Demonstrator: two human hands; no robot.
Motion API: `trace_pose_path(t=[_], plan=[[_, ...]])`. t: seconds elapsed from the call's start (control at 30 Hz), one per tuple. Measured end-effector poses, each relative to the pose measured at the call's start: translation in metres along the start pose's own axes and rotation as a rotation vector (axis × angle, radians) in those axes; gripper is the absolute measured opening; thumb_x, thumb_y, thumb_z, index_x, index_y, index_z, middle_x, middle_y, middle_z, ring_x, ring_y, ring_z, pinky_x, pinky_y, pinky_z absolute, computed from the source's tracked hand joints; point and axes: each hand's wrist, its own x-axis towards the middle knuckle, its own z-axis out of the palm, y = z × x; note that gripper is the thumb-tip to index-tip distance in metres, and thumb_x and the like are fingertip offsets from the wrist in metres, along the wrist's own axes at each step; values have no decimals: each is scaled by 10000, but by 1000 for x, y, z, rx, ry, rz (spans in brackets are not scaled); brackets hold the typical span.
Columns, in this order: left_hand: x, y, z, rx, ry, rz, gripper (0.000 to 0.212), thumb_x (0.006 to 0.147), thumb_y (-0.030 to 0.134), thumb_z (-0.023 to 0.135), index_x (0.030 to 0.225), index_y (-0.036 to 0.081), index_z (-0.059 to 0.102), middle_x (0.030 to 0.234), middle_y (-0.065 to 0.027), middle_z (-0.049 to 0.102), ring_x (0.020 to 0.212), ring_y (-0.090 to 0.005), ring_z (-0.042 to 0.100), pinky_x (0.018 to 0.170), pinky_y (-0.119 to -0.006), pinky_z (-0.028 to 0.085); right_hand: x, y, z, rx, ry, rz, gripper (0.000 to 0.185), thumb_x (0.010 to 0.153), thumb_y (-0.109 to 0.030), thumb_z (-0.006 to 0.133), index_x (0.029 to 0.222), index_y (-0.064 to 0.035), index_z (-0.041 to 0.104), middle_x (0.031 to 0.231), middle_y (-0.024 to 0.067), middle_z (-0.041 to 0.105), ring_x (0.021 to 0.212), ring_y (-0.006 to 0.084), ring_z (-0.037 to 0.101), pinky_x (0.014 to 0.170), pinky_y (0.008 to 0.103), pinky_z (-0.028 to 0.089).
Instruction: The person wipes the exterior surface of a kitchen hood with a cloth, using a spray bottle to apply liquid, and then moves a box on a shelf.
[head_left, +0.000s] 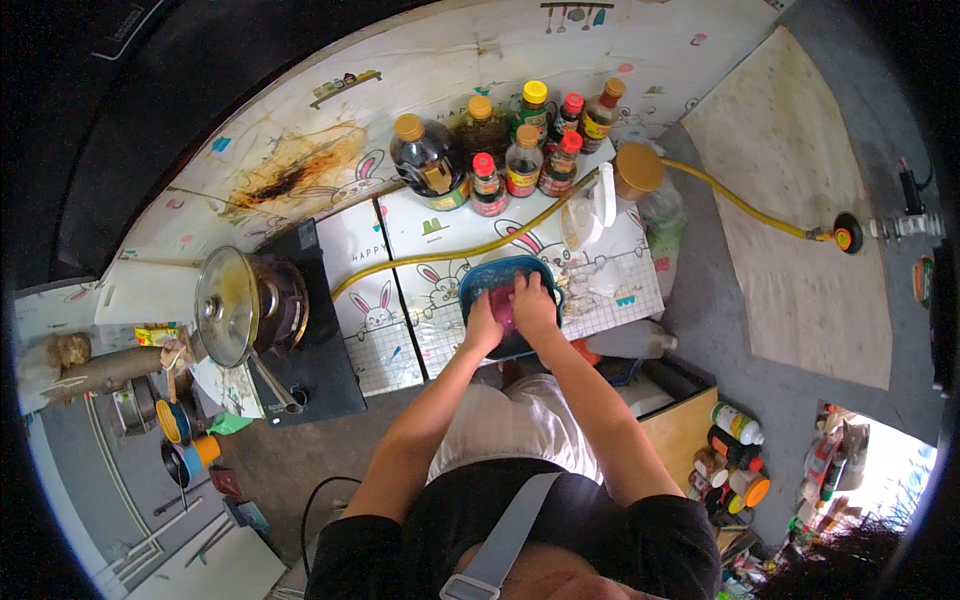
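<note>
A blue plastic basin (517, 262) sits at the front of the counter before me, with both my hands inside it. Between them is a pink-purple item (504, 309), perhaps a cloth or soft mass; its exact kind is unclear. My left hand (485, 328) holds its left side. My right hand (534, 301) is curled over its right side, fingers bent. The lower part of the basin is dark and partly covered by my hands and wrists. A whitish film or suds shows on the inner far wall.
Sauce bottles (523, 169) crowd the back of the counter. A yellow gas hose (450, 256) crosses behind the basin, near a white spray-bottle-like container (589, 214). To the left, a glass-lidded pan (227, 306) stands on a black stove (330, 375), its handle jutting frontward.
</note>
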Motion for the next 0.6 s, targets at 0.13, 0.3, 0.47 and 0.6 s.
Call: trace_pose_path(t=[0.13,0.3,0.47,0.6], plan=[[9,16,2,49,-205,-85,512,855,202,586,1295,-30,464,1224,-300,561,1153,-470,525,974,-499,432,6,4,17,-122,-151,16,218,920,-239,515,1054,-71,551,1048,161,587,788,397,659,691,441,567],[22,-51,21,-587,74,-453,413,980,332,476,1278,53,535,1190,-222,619,1084,-385,609,908,-414,490,-3,-22,-24,215,-254,-21,248,958,-290,499,1024,-56,548,859,205,685,778,396,669,673,490,544],[19,-11,15,-1109,-33,-384,432,1025,387,434,1075,4,628,930,-76,653,826,-180,608,700,-317,493,-27,-37,-26,381,-37,-20,264,963,-317,503,988,-54,500,842,205,663,725,413,646,627,506,512],[12,-4,18,-663,30,-247,495,1018,397,438,877,-26,651,807,-77,662,764,-172,606,721,-324,469,-7,-8,-16,316,-72,193,253,982,-292,451,986,-43,496,844,229,660,745,431,643,669,532,506]])
